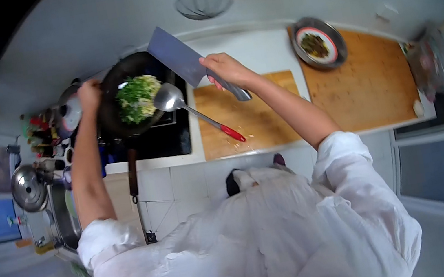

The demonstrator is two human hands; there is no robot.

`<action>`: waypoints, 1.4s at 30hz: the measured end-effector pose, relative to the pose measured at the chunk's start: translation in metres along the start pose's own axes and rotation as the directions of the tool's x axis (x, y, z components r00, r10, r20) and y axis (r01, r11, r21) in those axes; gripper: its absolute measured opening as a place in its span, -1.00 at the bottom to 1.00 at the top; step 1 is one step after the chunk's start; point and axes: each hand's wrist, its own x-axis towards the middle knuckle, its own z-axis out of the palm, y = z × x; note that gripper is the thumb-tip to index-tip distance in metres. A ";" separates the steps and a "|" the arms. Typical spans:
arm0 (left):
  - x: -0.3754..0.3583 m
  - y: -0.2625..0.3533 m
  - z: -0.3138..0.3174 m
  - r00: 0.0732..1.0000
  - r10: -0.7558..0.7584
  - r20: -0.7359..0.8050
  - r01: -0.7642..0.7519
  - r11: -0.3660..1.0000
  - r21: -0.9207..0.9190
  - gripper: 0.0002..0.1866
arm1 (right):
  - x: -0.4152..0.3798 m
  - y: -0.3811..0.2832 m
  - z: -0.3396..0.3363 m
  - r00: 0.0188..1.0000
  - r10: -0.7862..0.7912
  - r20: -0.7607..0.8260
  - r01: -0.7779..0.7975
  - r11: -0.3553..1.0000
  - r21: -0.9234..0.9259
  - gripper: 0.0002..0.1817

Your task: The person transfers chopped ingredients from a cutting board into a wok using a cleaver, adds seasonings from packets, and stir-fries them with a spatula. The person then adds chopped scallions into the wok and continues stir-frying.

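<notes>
Steel cleaver [177, 56] handle clenched in right hand [225, 70] grip, blade over wok [111, 107], its rim in left hand [89, 94].

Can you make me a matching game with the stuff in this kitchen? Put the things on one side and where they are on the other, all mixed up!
Things:
1. cleaver
2. ladle
3. chopped greens
4. plate of food

Places:
A. inside the black wok
B. in a metal bowl on the far right cutting board
C. held up in the right hand
D. bowl end resting on the wok, red handle over the near cutting board

Pairs: 1-C, 2-D, 3-A, 4-B
</notes>
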 end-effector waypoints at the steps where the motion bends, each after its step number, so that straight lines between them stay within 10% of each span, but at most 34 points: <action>1: -0.005 0.002 -0.002 0.999 0.041 -0.026 -0.041 0.999 0.013 -0.73 | -0.011 0.015 -0.013 0.999 0.032 -0.033 -0.031 0.999 0.009 -0.54; 11: -0.017 -0.003 0.008 0.997 0.063 -0.033 -0.062 0.998 0.025 -0.79 | -0.132 0.184 -0.139 0.879 -0.033 -0.477 -0.199 0.882 -0.427 -0.62; 23: -0.045 0.114 -0.029 0.979 -0.184 -0.082 0.202 0.911 0.360 -0.62 | -0.193 0.247 -0.187 0.855 0.213 -0.472 -0.240 0.971 0.003 -0.71; 26: -0.050 0.080 0.003 0.990 0.112 -0.080 -0.080 0.940 0.331 -0.72 | -0.194 0.261 -0.198 0.880 0.208 -0.426 -0.262 0.963 -0.070 -0.72; 28: -0.080 0.128 0.011 0.966 -0.220 -0.137 0.242 0.956 0.168 -0.78 | -0.195 0.267 -0.204 0.885 -0.046 -0.463 -0.231 0.820 -0.523 -0.73; 30: -0.118 0.164 0.036 0.962 0.002 -0.274 0.021 0.997 0.080 -0.80 | -0.194 0.263 -0.208 0.882 -0.091 -0.462 -0.217 0.793 -0.569 -0.74; 35: -0.241 0.336 0.153 0.976 0.070 0.207 0.017 0.919 -0.393 -0.79 | -0.183 0.256 -0.220 0.857 -0.122 -0.500 -0.244 0.759 -0.603 -0.74; 42: -0.288 0.426 0.284 0.944 0.071 0.323 -0.039 0.994 -0.105 -0.77 | -0.180 0.251 -0.237 0.899 -0.104 -0.426 -0.141 0.852 -0.504 -0.73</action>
